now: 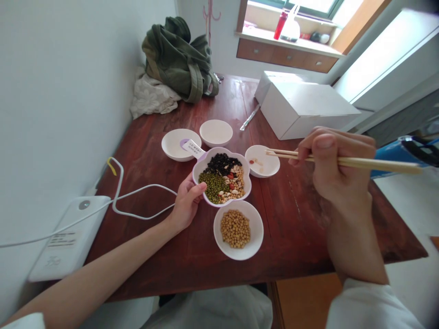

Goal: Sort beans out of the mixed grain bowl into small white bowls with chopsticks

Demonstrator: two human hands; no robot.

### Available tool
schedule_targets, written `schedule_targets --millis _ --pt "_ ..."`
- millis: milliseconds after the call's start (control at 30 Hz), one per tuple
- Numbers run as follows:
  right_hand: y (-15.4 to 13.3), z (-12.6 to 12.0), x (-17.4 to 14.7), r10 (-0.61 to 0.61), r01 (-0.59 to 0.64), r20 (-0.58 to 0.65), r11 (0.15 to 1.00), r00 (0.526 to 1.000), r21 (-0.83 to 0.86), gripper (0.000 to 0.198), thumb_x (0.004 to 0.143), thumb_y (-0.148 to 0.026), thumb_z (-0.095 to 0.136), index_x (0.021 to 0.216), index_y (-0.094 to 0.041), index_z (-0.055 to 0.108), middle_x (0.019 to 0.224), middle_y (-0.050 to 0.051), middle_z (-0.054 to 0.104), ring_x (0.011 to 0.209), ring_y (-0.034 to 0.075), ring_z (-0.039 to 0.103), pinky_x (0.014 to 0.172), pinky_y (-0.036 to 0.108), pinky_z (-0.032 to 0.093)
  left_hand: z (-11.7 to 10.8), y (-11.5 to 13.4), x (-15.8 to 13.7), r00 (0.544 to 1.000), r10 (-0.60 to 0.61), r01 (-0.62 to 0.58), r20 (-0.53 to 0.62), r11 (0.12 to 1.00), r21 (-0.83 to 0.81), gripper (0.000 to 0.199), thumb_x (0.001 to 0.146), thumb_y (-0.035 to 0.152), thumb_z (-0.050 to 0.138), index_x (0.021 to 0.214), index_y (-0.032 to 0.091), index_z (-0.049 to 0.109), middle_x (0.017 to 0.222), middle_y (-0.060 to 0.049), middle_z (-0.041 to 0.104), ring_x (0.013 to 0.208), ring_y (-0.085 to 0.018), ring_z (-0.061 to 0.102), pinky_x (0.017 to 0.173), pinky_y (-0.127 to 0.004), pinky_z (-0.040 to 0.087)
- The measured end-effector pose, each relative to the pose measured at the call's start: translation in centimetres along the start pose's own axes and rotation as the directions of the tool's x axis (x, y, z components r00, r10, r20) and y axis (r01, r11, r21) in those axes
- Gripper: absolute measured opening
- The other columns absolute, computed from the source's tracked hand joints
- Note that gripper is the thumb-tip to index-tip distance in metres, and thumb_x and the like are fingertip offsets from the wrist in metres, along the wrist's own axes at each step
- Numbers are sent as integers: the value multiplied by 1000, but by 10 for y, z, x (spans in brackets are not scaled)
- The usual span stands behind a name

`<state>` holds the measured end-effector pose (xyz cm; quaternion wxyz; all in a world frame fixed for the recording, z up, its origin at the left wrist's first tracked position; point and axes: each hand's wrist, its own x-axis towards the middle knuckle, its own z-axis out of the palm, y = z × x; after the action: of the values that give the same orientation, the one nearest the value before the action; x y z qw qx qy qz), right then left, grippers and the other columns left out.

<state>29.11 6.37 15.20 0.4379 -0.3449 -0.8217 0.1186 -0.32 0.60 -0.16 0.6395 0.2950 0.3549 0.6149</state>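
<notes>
My left hand (188, 201) grips the rim of a flower-shaped bowl (248, 191) with a lilac handle, its thumb over the edge. Inside it lie black beans (222, 162), green mung beans (213, 186) and a mix of yellow beans, pale seeds and red pieces (236, 183). My right hand (329, 160) is closed around chopsticks (360, 163). Their tips are over a small white bowl (272, 171) that holds a few pale and reddish pieces. Nearest me stands a white bowl (257, 242) of yellow soybeans (235, 228).
Two more white bowls (173, 145) (216, 132) stand behind the flower-shaped bowl. A white box (308, 103), a clear wrapper (249, 118) and a green bag (174, 59) are at the back. A white cable (147, 186) runs left to a white device (72, 237). Something blue (394, 155) is at the right.
</notes>
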Motion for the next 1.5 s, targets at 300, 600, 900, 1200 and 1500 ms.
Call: schedule_targets --millis 300,600,900,1200,1500 --pt "-10 19 2 -111 100 46 978 993 182 48 121 -39 54 77 -24 65 72 4 65 64 17 62 59 38 41 0 1 -1 1000 -1 1 -6 1000 0 67 81 43 101 139 17 78 132 -15 86 122 -37 83 99 -42 72" --pt "-11 37 6 -159 124 226 979 961 161 43 122 -34 51 82 -23 61 75 3 64 66 16 58 62 38 36 2 3 -1 1000 -2 2 0 1000 10 65 81 43 100 136 17 79 126 -14 87 120 -37 83 96 -41 72" --pt "-6 36 6 -126 95 262 987 957 127 43 123 -36 51 82 -23 60 76 2 64 69 16 57 66 38 39 4 4 -1 1000 -7 7 -4 1000 17 64 81 43 99 135 17 79 124 -14 87 122 -39 83 99 -43 71" --pt "-8 32 6 -125 95 206 984 970 151 47 122 -37 51 78 -23 62 73 2 67 66 15 62 63 35 44 3 4 -2 1000 -10 10 -12 1000 19 63 81 44 99 134 17 79 123 -13 87 119 -38 84 100 -44 71" --pt "0 12 7 -2 17 -151 995 989 99 52 119 -48 57 72 -28 68 66 3 70 61 22 66 57 42 42 3 3 -2 1000 -3 3 -2 1000 10 59 83 41 98 133 18 78 121 -13 87 117 -37 84 99 -44 71"
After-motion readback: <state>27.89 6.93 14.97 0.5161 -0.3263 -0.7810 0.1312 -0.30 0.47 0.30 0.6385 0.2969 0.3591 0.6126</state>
